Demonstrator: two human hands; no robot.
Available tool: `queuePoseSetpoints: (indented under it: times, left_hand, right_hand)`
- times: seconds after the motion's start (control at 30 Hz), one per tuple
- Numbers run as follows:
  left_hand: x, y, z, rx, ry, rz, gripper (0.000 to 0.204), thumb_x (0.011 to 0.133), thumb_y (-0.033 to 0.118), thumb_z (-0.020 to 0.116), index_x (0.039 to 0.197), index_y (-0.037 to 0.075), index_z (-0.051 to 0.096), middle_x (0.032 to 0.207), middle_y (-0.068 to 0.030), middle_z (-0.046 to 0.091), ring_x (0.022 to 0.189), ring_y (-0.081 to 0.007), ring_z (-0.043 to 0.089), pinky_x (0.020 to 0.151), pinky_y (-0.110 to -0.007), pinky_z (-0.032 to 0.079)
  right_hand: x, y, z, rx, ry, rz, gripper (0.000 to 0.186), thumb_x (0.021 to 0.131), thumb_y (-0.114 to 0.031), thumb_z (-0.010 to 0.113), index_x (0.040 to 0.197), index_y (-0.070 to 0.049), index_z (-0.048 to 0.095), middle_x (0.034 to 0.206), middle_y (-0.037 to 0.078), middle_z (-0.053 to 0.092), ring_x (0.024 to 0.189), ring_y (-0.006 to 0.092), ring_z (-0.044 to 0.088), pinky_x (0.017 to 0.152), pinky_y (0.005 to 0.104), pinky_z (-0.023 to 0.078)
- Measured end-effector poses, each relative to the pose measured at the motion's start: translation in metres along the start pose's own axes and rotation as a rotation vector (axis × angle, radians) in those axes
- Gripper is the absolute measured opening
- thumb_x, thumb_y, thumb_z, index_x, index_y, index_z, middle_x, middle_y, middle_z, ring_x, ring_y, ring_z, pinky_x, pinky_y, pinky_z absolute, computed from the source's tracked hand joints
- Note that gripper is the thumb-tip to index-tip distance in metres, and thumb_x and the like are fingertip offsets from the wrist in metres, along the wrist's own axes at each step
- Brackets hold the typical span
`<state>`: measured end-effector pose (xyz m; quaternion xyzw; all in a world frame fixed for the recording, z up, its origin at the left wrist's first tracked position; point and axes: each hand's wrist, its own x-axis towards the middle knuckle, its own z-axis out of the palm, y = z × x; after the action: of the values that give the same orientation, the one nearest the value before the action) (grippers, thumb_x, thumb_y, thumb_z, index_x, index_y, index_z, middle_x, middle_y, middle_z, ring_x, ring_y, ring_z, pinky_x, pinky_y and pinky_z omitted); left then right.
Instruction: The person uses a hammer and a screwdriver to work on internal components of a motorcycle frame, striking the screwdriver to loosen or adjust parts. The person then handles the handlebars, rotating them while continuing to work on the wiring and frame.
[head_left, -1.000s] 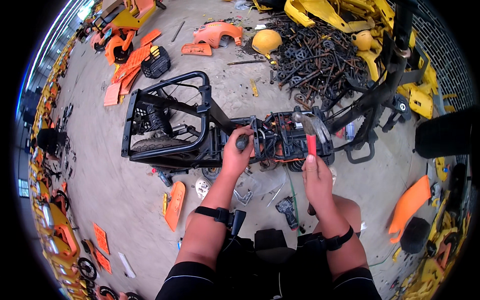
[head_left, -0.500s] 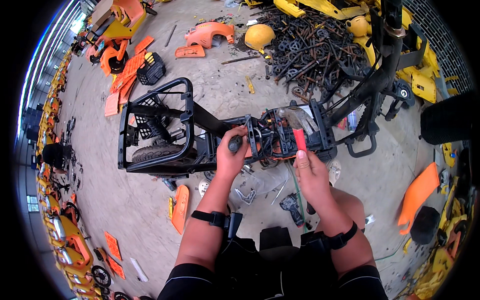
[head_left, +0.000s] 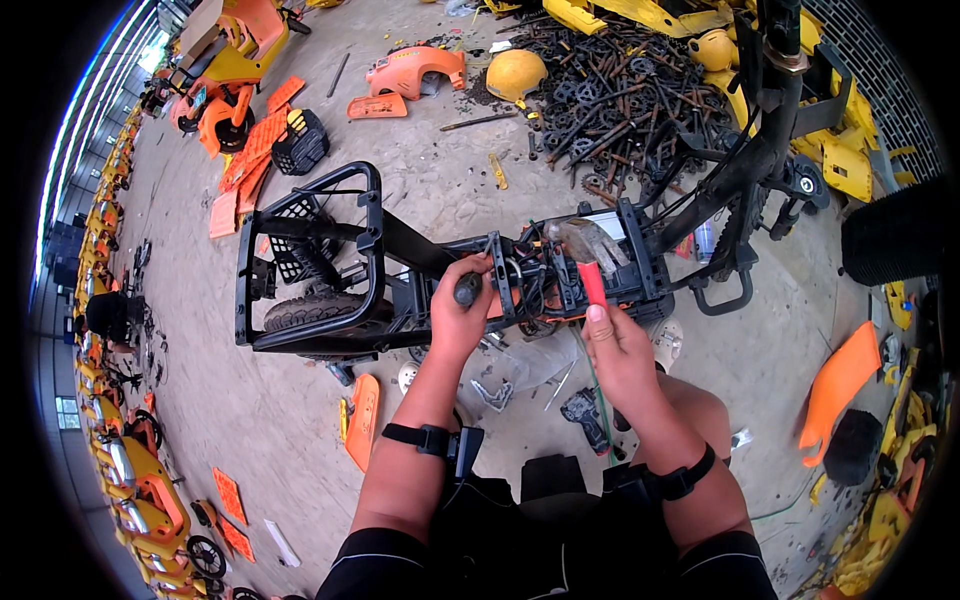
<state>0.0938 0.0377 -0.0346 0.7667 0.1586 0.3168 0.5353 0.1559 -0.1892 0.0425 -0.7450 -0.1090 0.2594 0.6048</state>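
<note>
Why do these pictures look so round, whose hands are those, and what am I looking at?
No robot here: these are a person's two bare hands. One camera worn on the head looks down at them; its wide fisheye lens bends straight edges near the rim. The left hand grips a dark tool, seen nearly end-on, at a black vehicle frame. The right hand holds a red-handled hammer over the frame. On the floor lie a power tool, an orange panel and a heap of metal parts.

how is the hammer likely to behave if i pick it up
The hammer is likely head-heavy: its metal head looks far bulkier than its slim red handle. Laid down, it probably won't roll far, as the head juts out sideways.
</note>
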Motion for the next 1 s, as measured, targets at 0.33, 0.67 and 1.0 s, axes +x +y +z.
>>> queuePoseSetpoints:
  times: [0.33, 0.67, 1.0]
  left_hand:
    - [0.001, 0.003, -0.002, -0.01, -0.007, -0.006, 0.018, 0.092, -0.005, 0.065, 0.107, 0.002, 0.059, 0.109, -0.0123, 0.069, 0.116, -0.0258, 0.064, 0.102, -0.037, 0.048]
    - [0.004, 0.005, -0.006, -0.025, -0.034, -0.065, 0.016, 0.094, -0.005, 0.062, 0.107, 0.002, 0.059, 0.111, -0.0125, 0.067, 0.117, -0.0252, 0.063, 0.102, -0.037, 0.048]
    - [0.007, -0.004, -0.012, -0.094, 0.018, -0.01, 0.032, 0.081, -0.008, 0.07, 0.109, 0.004, 0.059, 0.101, -0.0088, 0.066, 0.1, -0.0189, 0.066, 0.091, -0.034, 0.051]
  right_hand:
    - [0.001, -0.002, 0.003, -0.015, -0.035, 0.002, 0.045, 0.106, -0.041, 0.052, 0.088, 0.001, 0.058, 0.065, 0.002, 0.05, 0.061, 0.0103, 0.043, 0.056, 0.0316, 0.039]
    - [0.0, 0.001, 0.007, -0.079, -0.039, -0.037, 0.046, 0.105, -0.042, 0.052, 0.087, 0.0, 0.056, 0.062, 0.007, 0.048, 0.059, 0.0141, 0.043, 0.055, 0.0347, 0.039]
    - [-0.03, -0.022, 0.046, -0.494, -0.127, -0.487, 0.029, 0.099, -0.032, 0.062, 0.094, -0.004, 0.06, 0.066, 0.016, 0.06, 0.059, 0.0368, 0.062, 0.055, 0.0426, 0.048]
